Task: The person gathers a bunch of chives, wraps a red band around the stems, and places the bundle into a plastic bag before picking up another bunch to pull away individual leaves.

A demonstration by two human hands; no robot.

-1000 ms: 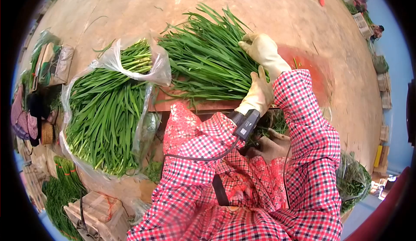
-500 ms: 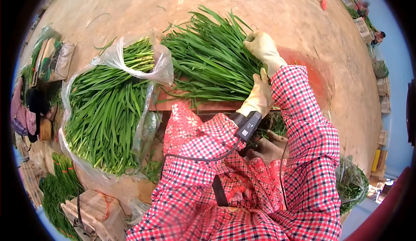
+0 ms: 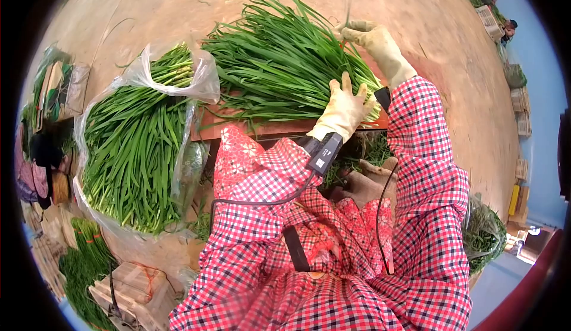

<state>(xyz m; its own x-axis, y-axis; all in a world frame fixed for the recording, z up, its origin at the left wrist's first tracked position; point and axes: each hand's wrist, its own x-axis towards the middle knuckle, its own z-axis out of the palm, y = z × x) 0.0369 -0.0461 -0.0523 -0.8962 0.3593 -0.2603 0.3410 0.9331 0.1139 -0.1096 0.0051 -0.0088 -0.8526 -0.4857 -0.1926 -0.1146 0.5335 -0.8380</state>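
A large pile of garlic chives [image 3: 279,63] lies on a reddish board [image 3: 208,126], leaves to the left and pale stalk ends to the right. My left hand [image 3: 344,108], in a cream rubber glove, rests on the chives near the stalk ends with its fingers spread. At the upper right edge of the pile is my right hand [image 3: 380,46], gloved alike, its fingertips pinched together. A thin dark strand rises from those fingertips; its kind is too fine to make out. To the left, an opened clear plastic bag [image 3: 205,81] holds more garlic chives [image 3: 137,152].
Bundles of greens tied with red bands [image 3: 89,242] and a wooden crate [image 3: 134,286] sit at lower left. A filled plastic bag [image 3: 483,233] stands at right. Crates [image 3: 491,23] line the blue wall, with a person [image 3: 509,29] beside them.
My left hand has moved from the stalk ends onto the pile, fingers now spreading. My right hand has lifted slightly and pinches a thin strand. The view has shifted a little.
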